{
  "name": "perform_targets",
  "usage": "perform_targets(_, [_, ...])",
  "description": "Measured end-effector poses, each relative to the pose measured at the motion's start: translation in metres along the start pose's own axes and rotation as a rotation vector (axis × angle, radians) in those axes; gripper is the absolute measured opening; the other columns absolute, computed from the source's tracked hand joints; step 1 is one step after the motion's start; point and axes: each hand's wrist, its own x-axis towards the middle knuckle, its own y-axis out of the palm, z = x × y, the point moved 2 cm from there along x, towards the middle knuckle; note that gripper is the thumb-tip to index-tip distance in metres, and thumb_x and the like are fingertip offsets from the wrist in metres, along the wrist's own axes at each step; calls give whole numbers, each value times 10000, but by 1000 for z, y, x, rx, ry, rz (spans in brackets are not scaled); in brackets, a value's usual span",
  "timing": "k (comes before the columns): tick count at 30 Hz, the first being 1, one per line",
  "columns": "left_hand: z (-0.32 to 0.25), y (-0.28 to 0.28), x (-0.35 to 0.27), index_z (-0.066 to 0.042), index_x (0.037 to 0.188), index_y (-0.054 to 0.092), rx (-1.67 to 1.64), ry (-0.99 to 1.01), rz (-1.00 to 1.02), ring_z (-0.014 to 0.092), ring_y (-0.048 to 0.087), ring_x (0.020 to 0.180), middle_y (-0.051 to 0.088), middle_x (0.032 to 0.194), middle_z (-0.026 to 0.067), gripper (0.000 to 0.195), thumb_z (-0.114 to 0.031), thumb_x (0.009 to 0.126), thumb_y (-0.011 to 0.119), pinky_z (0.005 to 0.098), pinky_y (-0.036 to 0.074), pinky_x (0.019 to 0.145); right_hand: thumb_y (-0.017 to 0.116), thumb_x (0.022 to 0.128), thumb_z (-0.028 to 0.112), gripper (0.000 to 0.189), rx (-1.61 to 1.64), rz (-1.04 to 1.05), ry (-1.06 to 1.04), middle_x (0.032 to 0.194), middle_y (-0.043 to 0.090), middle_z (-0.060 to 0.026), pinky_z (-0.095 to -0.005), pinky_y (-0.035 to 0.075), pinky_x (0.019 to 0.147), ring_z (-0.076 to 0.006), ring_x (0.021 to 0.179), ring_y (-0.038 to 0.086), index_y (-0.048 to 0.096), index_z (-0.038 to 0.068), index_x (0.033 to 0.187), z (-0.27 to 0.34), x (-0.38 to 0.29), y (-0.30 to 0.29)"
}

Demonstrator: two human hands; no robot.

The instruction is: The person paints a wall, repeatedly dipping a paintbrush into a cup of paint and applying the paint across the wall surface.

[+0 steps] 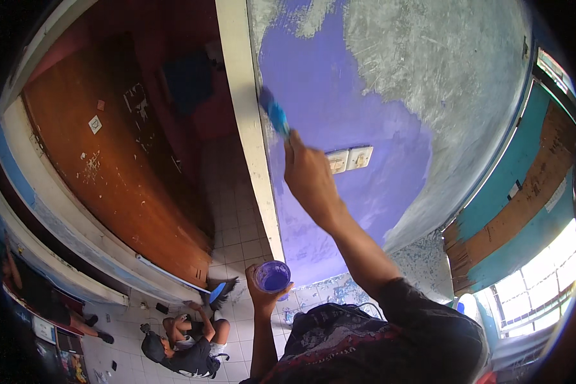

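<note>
My right hand (312,175) grips a paintbrush (274,111) with a blue handle part. Its bristles, purple with paint, touch or nearly touch the wall's edge beside the cream door frame (249,129). Purple paint (307,101) covers the wall around two white wall switches (349,159), which sit just right of my right hand. Bare grey plaster (427,53) shows above and to the right. Lower down, my left hand (269,293) holds a small plastic cup (272,277) of purple paint upright, near the foot of the frame.
A brown wooden door (105,158) stands at the left. Below, a person in black (187,348) sits on the tiled floor by a broom (221,293); another person (53,307) is at far left. A teal and brown door (518,201) is at right.
</note>
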Motion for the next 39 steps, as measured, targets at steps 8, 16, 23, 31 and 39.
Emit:
perform_targets(8, [-2,-8,-4,-69,1197,370,47,13,-35,194,570,992,529,1081,88,969,-149,445,975,336,503,880,495,961,97,235,16,92,59,649,575,-274,-487,428,519,-459,589,572,591,-55,1112,17,-21,-25])
perform_targets(16, [-4,11,7,-71,1194,372,-59,6,-31,198,570,996,527,1081,89,963,-156,447,973,341,502,872,448,905,10,286,-101,214,81,662,588,-287,-525,461,542,-456,654,610,515,-103,1159,-29,-34,12])
perform_targets(23, [4,1,-5,-56,1197,365,51,-24,-4,204,567,1010,527,1082,99,959,-160,462,972,347,496,876,497,968,108,216,-13,144,77,660,579,-277,-479,422,514,-445,598,580,599,-61,1056,9,-35,-26])
perform_targets(31, [9,3,0,-59,1201,366,-3,-23,4,203,566,1010,513,1093,94,966,-167,457,973,341,486,889,444,960,100,318,-120,222,51,678,598,-279,-518,477,566,-467,638,591,497,-104,1199,-41,-70,22])
perform_targets(39, [5,4,-3,-56,1197,371,52,-37,11,206,558,1003,503,1076,90,973,-201,450,978,340,484,888,499,962,103,252,-5,101,95,688,579,-293,-492,427,529,-455,633,590,581,-81,1113,9,-35,-12])
